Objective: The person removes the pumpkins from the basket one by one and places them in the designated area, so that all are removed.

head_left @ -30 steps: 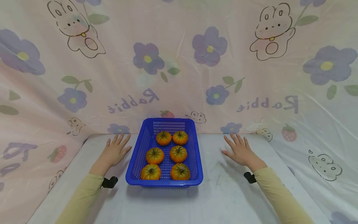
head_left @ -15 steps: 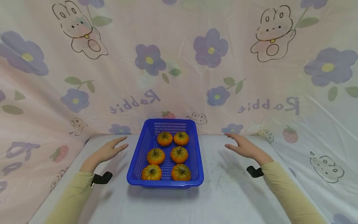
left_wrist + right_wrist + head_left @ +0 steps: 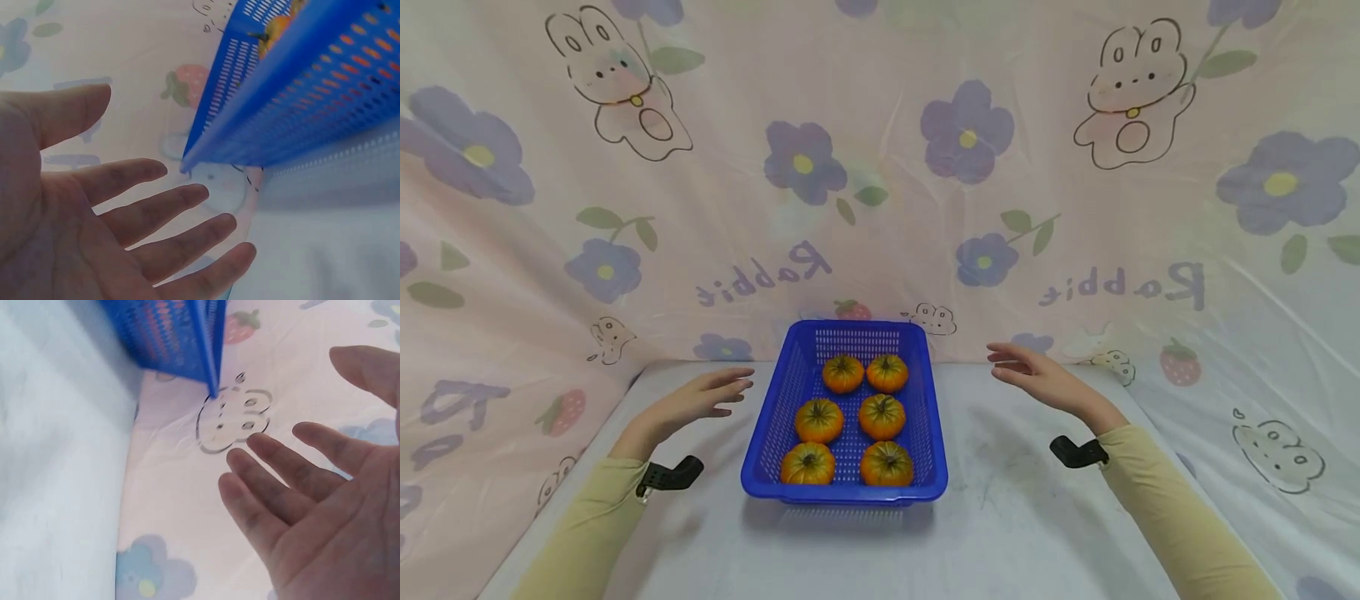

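Six orange pumpkins [image 3: 882,417] in blue basket [image 3: 844,493], middle of white table [image 3: 842,558] — left hand [image 3: 700,396] near basket's left side, right hand [image 3: 1037,377] off its right — hands well apart, fingers extended.

Blue perforated plastic basket [image 3: 844,492] of six small orange pumpkins [image 3: 882,418] (three rows of two), white tabletop [image 3: 992,525] beneath, left hand [image 3: 695,403] and right hand [image 3: 1040,378] held above it on either side, apart from the basket, backdrop cloth [image 3: 887,242] printed with rabbits [image 3: 1132,112], strawberries [image 3: 1181,365] and purple flowers [image 3: 967,121]
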Demonstrator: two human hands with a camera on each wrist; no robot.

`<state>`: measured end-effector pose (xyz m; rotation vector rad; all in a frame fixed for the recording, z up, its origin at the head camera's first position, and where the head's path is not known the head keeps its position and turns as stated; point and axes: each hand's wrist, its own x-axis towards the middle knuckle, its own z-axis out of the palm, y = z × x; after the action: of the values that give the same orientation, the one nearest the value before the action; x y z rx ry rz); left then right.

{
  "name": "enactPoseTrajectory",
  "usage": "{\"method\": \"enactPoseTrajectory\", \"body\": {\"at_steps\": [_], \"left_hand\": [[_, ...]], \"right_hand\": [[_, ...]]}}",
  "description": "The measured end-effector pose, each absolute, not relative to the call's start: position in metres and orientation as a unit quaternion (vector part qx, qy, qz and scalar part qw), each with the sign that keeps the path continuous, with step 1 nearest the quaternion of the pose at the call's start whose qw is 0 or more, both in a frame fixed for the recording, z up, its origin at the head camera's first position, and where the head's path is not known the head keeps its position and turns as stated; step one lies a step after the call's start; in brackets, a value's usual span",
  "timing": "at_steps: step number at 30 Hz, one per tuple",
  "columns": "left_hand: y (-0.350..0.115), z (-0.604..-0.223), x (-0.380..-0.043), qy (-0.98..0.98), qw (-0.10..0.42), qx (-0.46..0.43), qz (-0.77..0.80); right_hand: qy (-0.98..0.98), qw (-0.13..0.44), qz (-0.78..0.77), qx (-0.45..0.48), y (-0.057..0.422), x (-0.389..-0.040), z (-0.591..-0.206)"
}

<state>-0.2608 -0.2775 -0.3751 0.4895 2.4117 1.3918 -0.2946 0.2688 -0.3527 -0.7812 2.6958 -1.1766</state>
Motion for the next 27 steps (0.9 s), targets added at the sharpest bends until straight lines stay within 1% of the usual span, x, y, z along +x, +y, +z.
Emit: {"method": "enactPoseTrajectory", "body": {"at_steps": [5,17,27], "left_hand": [[-0.274,-0.374,-0.262,0.828,0.168,0.169,0.507],[-0.260,-0.372,-0.261,0.793,0.196,0.146,0.557],[-0.252,-0.382,-0.266,0.803,0.179,0.137,0.552]], "right_hand": [[0.873,0.071,-0.412,-0.251,0.258,-0.293,-0.345],[0.832,0.102,-0.483,-0.252,0.231,-0.290,-0.329],[0.796,0.119,-0.536,-0.255,0.210,-0.296,-0.331]]}}
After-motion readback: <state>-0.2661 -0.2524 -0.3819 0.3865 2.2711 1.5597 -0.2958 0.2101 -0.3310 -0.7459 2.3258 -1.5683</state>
